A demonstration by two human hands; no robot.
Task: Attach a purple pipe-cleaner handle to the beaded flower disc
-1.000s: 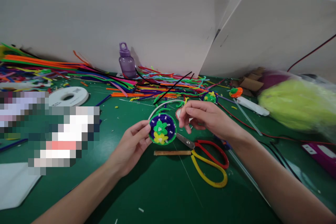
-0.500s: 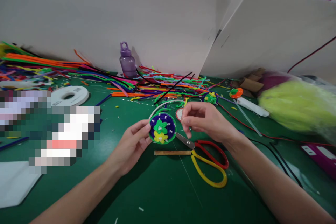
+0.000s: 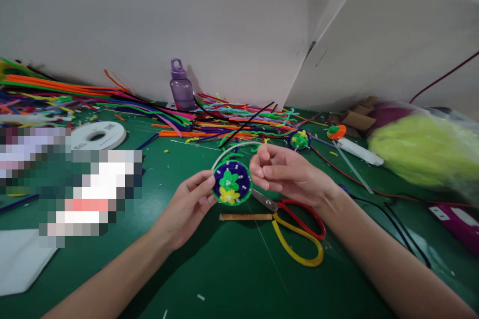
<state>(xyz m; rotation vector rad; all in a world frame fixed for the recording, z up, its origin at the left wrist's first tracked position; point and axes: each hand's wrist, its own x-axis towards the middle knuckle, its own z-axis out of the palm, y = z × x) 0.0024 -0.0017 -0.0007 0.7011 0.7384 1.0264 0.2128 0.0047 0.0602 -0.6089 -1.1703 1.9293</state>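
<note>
My left hand [image 3: 187, 204] holds a round pipe-cleaner disc [image 3: 232, 183] by its left edge; the disc is dark blue with a green rim, a green and a yellow flower and small white beads. A white band [image 3: 232, 148] arches behind it. My right hand [image 3: 286, 173] sits just right of the disc, fingers curled together at its edge; whether they pinch anything is hidden. Scissors [image 3: 295, 227] with red and yellow handles lie on the green mat under my right wrist.
Heaps of coloured pipe cleaners [image 3: 112, 102] line the back. A purple bottle [image 3: 180, 87], a white tape roll [image 3: 98, 135], a second flower disc [image 3: 299, 139], a brown stick [image 3: 245, 217], a yellow-green bag [image 3: 422, 152] and white boards [image 3: 374, 40] stand around.
My right hand has moved left, closer to the disc, and its fingers have curled in. My left hand and the disc have stayed in place.
</note>
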